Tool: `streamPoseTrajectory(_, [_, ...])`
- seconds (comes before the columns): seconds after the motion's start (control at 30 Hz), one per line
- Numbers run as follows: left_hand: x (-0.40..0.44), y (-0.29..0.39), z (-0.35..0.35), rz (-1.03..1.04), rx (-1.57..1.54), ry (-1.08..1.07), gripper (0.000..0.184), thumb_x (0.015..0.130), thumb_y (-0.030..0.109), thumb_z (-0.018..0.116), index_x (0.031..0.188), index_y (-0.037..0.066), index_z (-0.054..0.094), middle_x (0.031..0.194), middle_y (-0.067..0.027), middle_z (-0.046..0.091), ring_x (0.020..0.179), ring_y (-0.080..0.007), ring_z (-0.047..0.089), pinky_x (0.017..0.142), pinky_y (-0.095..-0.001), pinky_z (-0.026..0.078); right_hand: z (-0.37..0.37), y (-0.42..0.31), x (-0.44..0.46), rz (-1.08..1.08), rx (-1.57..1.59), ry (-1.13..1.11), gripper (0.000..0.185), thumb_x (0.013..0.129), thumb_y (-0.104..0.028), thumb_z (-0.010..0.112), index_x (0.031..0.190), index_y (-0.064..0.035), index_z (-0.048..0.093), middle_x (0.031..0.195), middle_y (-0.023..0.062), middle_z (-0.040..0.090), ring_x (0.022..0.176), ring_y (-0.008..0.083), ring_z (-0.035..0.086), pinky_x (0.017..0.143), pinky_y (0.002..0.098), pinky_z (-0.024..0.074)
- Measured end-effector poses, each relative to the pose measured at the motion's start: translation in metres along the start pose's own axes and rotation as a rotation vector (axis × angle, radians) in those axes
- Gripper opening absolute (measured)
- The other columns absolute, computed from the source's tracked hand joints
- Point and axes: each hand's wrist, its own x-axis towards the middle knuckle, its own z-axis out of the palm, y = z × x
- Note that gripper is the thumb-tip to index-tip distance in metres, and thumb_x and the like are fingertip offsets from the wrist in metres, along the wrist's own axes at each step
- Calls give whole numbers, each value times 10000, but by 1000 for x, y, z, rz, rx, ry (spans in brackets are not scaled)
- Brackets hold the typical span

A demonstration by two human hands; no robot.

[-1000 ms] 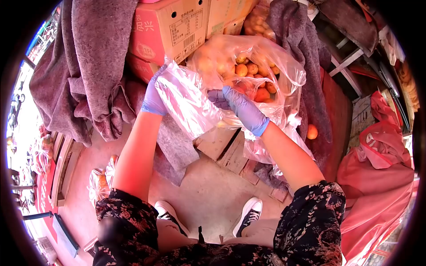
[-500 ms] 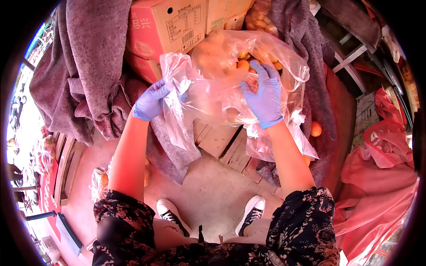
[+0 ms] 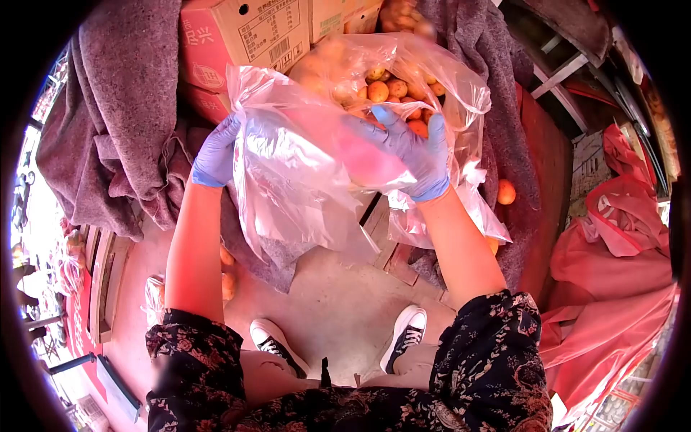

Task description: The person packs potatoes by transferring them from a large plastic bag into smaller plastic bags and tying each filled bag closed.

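Note:
My left hand (image 3: 216, 153), in a blue-violet glove, is closed on the gathered edge of a thin clear plastic bag (image 3: 288, 173) that hangs open toward the middle. My right hand (image 3: 419, 155), gloved the same way, has its thumb and fingers spread. The clear film covers part of its fingers, so their tips are partly hidden. Just beyond it stands a larger clear bag (image 3: 471, 101) with its mouth open. Several small orange fruits (image 3: 378, 91) lie inside, some with dark specks, close to my right fingertips.
Cardboard boxes (image 3: 266, 36) stand at the back left beside a draped grey-purple blanket (image 3: 137, 93). A loose orange fruit (image 3: 507, 191) rests on cloth at the right. Red fabric (image 3: 612, 288) hangs farther right. Bagged fruit (image 3: 155, 297) sits on the floor (image 3: 338, 288) at the left.
My left hand has moved left with the clear bag, which is now spread wider. My right hand has drawn back slightly from the fruit, its fingers now partly under the film.

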Motion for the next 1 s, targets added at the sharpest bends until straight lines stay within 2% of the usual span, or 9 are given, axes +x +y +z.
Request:
streamPoseTrajectory(0.1, [9, -12, -9, -29, -113, 159, 393, 926, 240, 458, 1242, 7, 455, 1200, -127, 541, 1097, -241, 527, 973, -383, 401, -15, 12, 7, 134, 201, -264, 1168, 588, -836, 441, 1391, -17, 224, 1416, 205, 262, 1262, 314, 345, 1054, 433, 259])
streamPoseTrajectory(0.2, [8, -18, -25, -51, -175, 287, 361, 934, 226, 445, 1223, 10, 467, 1185, -125, 550, 1090, -241, 531, 965, -383, 406, 3, 26, -5, 64, -365, 169, 1226, 551, -854, 431, 1393, 4, 197, 1418, 176, 274, 1262, 286, 353, 1059, 415, 256])
streamPoseTrajectory(0.3, [3, -18, -28, -101, -8, 345, 336, 933, 209, 452, 1198, 5, 483, 1139, -109, 576, 1045, -234, 556, 936, -374, 429, 0, 39, -6, 132, -470, 109, 1215, 539, -844, 461, 1380, 5, 239, 1393, 140, 331, 1246, 262, 378, 1062, 394, 266])
streamPoseTrajectory(0.47, [9, -17, -22, -150, 190, 464, 235, 920, 165, 493, 1092, 10, 531, 954, -104, 622, 841, -178, 619, 785, -302, 503, 2, 35, 5, 185, -558, 105, 932, 728, -657, 550, 1368, -34, 283, 1366, 132, 368, 1223, 276, 407, 993, 426, 368])
streamPoseTrajectory(0.57, [10, -6, -32, -156, 383, 285, 243, 928, 144, 468, 1115, -5, 514, 994, -114, 613, 879, -195, 614, 804, -315, 502, -2, 39, 4, 181, -469, 231, 914, 740, -639, 549, 1371, -36, 275, 1368, 129, 362, 1203, 262, 427, 979, 423, 382])
streamPoseTrajectory(0.67, [9, -8, -20, -92, 46, 420, 254, 944, 143, 422, 1133, -10, 497, 1046, -125, 598, 919, -209, 606, 827, -318, 498, 1, 15, 6, -86, -110, 94, 867, 786, -635, 483, 1375, -39, 264, 1394, 132, 321, 1195, 265, 436, 999, 456, 345])
streamPoseTrajectory(0.77, [-1, -3, -33, -192, 180, 246, 529, 944, 335, 303, 1322, -35, 312, 1363, -192, 355, 1239, -286, 385, 1070, -350, 291, 25, -13, 11, -324, 122, 91, 816, 799, -616, 473, 1352, -36, 315, 1380, 149, 347, 1193, 300, 439, 1010, 484, 315])
streamPoseTrajectory(0.8, [-2, -2, 5, -134, 82, 563, 483, 955, 297, 232, 1302, -13, 364, 1310, -172, 432, 1192, -274, 440, 1033, -356, 344, 29, -18, 12, -397, 166, 100, 796, 803, -608, 473, 1339, -34, 343, 1369, 157, 367, 1192, 315, 439, 1014, 492, 305])
streamPoseTrajectory(1.0, [4, -5, 15, -77, -266, 400, 302, 949, 154, 375, 1189, -10, 457, 1129, -132, 559, 987, -229, 575, 873, -323, 472, -4, 21, 3, -91, -701, 115, 567, 831, -486, 542, 1119, 2, 562, 1236, 176, 508, 1193, 274, 446, 1035, 397, 301])
